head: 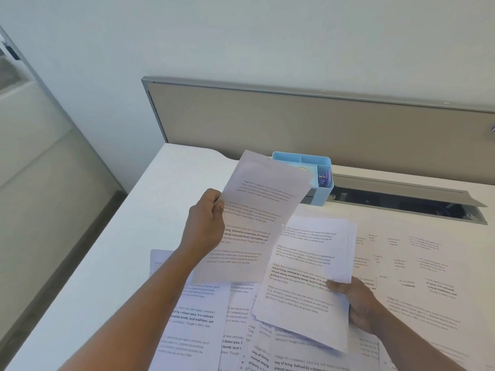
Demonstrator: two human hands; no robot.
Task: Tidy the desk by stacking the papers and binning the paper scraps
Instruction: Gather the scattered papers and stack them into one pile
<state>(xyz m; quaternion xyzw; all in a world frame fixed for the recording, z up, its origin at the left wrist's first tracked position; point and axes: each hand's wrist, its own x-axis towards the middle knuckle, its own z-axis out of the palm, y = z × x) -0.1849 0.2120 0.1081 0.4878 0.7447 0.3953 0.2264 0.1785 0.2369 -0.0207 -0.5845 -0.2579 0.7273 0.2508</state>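
Note:
My left hand [206,223] grips the left edge of one printed sheet [257,218], lifted and tilted above the white desk [160,204]. Its print shows through faintly. My right hand [359,303] holds a small stack of printed papers [305,277] by its right edge, thumb on top, just above the desk. The raised sheet overlaps the stack's upper left corner. Several more printed sheets [203,317] lie spread over the desk under and around both hands. No paper scraps or bin can be made out.
A light blue desk organiser [318,167] stands behind the raised sheet, against the beige partition panel [294,124]. An open cable tray with a grey flap [401,199] runs along the desk's back right. The desk's left edge drops to the floor.

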